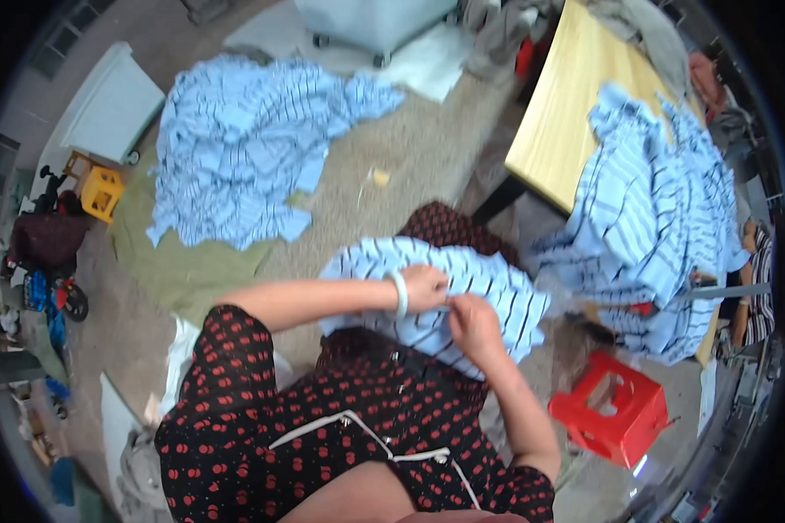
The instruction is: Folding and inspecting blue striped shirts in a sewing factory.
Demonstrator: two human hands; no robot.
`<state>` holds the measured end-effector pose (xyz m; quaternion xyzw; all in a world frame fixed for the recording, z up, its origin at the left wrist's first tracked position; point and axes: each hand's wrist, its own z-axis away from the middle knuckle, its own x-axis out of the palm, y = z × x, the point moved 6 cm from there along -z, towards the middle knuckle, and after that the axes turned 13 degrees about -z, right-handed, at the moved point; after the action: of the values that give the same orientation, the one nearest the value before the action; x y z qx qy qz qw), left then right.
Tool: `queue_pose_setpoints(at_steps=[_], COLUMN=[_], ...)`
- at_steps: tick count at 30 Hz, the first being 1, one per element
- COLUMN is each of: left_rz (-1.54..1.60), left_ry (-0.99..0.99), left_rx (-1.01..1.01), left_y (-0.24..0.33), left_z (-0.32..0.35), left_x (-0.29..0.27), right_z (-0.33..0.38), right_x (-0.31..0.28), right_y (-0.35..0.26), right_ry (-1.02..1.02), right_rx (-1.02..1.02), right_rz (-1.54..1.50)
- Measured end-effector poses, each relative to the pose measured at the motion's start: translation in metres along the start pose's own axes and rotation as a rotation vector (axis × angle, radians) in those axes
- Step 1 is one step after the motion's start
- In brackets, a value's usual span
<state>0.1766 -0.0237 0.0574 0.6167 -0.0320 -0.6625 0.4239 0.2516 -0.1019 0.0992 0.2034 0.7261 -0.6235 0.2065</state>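
Note:
A light blue striped cloth piece [510, 301] with dark dashes lies bunched across my lap. My left hand [424, 288], with a pale band at its wrist, is closed over the cloth, fingers curled into it. Close by on the right, my right hand [475, 327] has its fingertips pinched together, nearly touching the left fingers. What the right fingertips hold is too small to make out. Patterned dark fabric [449, 225] shows over my knees beyond the cloth.
A heap of blue striped cloth [235, 148] covers a green sheet [179, 270] on the floor at far left. More striped pieces [645, 209] hang over a wooden table [563, 113] at right. A red plastic stool [615, 410] stands near my right elbow; another person's arm [743, 318] shows at the far right.

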Motion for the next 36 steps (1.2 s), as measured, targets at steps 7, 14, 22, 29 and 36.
queue_pose_setpoints(at_steps=[7, 14, 22, 29, 36], left_rz=[0.245, 0.321, 0.002, -0.198, -0.209], left_ry=[-0.184, -0.21, -0.03, 0.205, 0.073], left_rx=[-0.095, -0.109, 0.022, 0.141, -0.068], left_y=[-0.018, -0.017, 0.012, 0.026, 0.022], left_z=[-0.012, -0.008, 0.011, 0.028, 0.031], left_x=[0.023, 0.02, 0.0, 0.015, 0.016], right_z=[0.0, 0.002, 0.007, 0.012, 0.009], right_x=[-0.01, -0.013, -0.005, 0.0, 0.005], right_y=[-0.01, -0.016, -0.013, -0.016, -0.009], right_ry=[0.078, 0.11, 0.056, 0.071, 0.051], right_rx=[0.075, 0.052, -0.047, -0.152, -0.17], right_rz=[0.01, 0.138, 0.276, 0.308, 0.39])
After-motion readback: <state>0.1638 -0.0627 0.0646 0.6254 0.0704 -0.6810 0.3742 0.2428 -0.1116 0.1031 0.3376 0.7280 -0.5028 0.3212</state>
